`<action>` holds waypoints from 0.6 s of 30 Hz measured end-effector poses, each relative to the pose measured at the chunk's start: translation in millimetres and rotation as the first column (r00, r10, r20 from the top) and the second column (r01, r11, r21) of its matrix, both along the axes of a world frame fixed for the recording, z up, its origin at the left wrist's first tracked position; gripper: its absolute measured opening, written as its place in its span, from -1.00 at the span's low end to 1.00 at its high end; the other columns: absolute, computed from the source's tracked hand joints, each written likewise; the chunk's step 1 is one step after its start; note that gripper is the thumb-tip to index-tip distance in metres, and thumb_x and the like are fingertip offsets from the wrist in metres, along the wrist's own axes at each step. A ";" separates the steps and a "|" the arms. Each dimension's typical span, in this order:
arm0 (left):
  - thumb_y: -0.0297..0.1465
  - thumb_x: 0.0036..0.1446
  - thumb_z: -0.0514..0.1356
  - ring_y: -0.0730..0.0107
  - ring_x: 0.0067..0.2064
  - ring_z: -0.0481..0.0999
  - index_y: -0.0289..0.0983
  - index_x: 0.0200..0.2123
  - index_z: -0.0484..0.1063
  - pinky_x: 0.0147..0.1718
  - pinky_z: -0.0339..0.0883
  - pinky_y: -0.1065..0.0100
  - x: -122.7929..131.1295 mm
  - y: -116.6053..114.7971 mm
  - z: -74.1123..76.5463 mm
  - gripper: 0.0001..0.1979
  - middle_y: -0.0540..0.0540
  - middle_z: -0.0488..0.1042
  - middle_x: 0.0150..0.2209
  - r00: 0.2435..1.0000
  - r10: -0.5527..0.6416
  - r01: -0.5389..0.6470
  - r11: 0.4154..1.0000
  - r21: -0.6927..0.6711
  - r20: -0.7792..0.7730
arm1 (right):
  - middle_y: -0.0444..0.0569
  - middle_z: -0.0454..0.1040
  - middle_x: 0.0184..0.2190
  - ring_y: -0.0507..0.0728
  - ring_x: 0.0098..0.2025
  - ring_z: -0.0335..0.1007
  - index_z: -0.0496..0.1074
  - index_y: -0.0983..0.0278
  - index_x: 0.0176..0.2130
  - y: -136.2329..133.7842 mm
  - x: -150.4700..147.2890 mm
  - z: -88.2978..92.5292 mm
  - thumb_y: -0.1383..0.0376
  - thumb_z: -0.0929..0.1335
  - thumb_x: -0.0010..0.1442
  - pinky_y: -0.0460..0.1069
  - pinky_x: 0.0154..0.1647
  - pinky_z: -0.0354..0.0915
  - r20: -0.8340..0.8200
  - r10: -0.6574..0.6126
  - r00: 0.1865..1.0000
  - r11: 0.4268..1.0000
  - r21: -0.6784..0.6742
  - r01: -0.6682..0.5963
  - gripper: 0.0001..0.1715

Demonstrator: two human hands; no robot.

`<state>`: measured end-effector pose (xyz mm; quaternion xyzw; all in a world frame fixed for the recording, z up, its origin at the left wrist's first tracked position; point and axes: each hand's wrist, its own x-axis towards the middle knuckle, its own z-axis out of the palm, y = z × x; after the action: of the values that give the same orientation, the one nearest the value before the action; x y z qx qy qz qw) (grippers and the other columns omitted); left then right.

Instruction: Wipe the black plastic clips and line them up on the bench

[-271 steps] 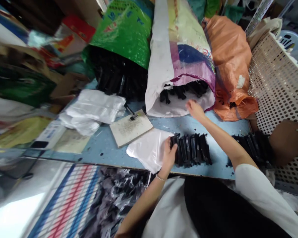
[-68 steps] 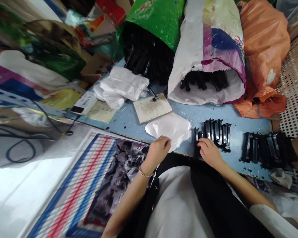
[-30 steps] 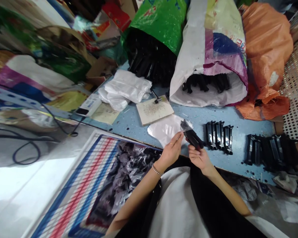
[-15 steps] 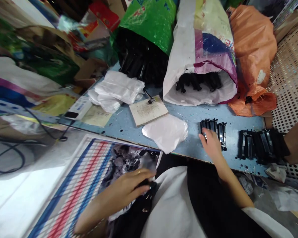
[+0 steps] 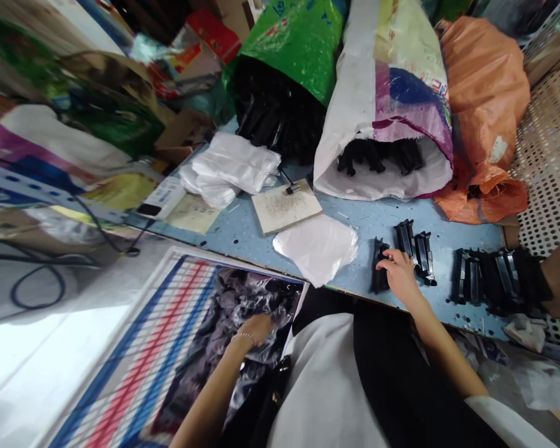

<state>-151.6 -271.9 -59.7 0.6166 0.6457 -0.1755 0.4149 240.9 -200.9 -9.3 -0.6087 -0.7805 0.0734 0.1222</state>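
My right hand (image 5: 398, 278) rests on the blue table (image 5: 242, 233), fingers curled over one black plastic part (image 5: 379, 275) that stands a little left of a short row of the same parts (image 5: 416, 249). My left hand (image 5: 257, 326) is down at my left side, reaching into a striped woven sack (image 5: 168, 348) full of black parts wrapped in clear plastic (image 5: 242, 298). Its fingers are buried among the wrappers. A flat stack of clear plastic bags (image 5: 318, 246) lies on the table between my hands.
A second group of black parts (image 5: 490, 277) lies to the right, by a perforated basket (image 5: 550, 155). White (image 5: 382, 183), green (image 5: 298, 43) and orange (image 5: 485, 81) sacks lie at the back. A small board (image 5: 287, 208) and crumpled white bags (image 5: 236, 163) sit further left.
A second ago both hands held a black part in a clear bag. My left hand has since carried it down into the striped sack, and my right hand went back to the row of parts.
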 end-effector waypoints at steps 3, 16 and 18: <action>-0.30 0.38 0.04 0.29 -0.22 0.57 -0.27 -0.23 0.54 -0.13 0.42 0.28 38.8 44.6 17.0 -0.71 -0.10 0.56 -0.31 0.986 0.013 -0.071 0.933 0.352 0.165 | 0.18 0.35 0.02 0.28 0.00 0.29 0.47 0.26 0.07 -8.5 1.1 -6.7 0.34 0.23 0.33 0.19 0.06 0.27 -0.093 -0.111 0.990 0.986 0.118 0.121 -0.62; -0.40 0.12 0.28 0.38 -0.38 0.50 -0.28 -0.44 0.41 -0.33 0.36 0.36 113.4 138.1 18.2 -0.86 -0.01 0.48 -0.45 0.779 0.115 -0.454 0.782 0.427 0.617 | 0.12 0.45 -0.22 0.22 -0.30 0.38 0.46 0.28 -0.10 -38.5 32.9 -11.2 0.11 0.28 0.28 0.08 -0.31 0.33 -0.291 -0.406 0.866 0.887 -0.354 0.297 -0.66; -0.39 0.13 0.25 0.38 -0.39 0.53 -0.27 -0.38 0.42 -0.37 0.37 0.38 105.3 138.5 13.5 -0.91 0.00 0.50 -0.46 0.675 0.206 -0.554 0.776 0.302 0.709 | -0.01 0.43 -0.35 0.12 -0.44 0.29 0.45 0.24 -0.18 -34.9 20.1 -11.7 0.03 0.30 0.24 0.01 -0.45 0.26 -0.599 -0.494 0.630 0.810 -0.580 0.084 -0.64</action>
<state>-46.4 -133.4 -46.2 0.5678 0.6044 0.3104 0.4648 261.0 -235.8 -20.9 -0.6593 -0.5060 0.4864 0.2696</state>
